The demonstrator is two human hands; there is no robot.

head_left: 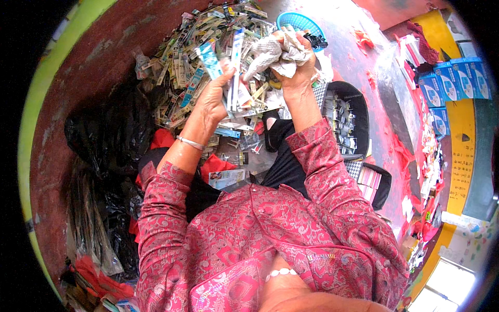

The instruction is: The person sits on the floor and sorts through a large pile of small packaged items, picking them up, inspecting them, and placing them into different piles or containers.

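Several slim flat packets, among them a teal packet point(209, 60) and a white-and-blue strip point(236, 57), are pinched between the thumb and fingers of my left hand point(212, 101). Beside it, my right hand point(300, 78) is closed round a crumpled whitish cloth point(283, 54), part of which hangs toward the left hand. Both hands are raised in front of a big heap of small slender packets point(182, 73). A blue plastic basket point(300, 22) is just beyond the right hand, with something black near its rim.
Black plastic bags point(109, 140) lie at the left. At the right, an open black case point(358, 117) holds shiny small items, and a smaller black box point(382, 184) holds pink-and-white cards. Blue boxes point(453, 80) are stacked farther right. Red scraps lie about.
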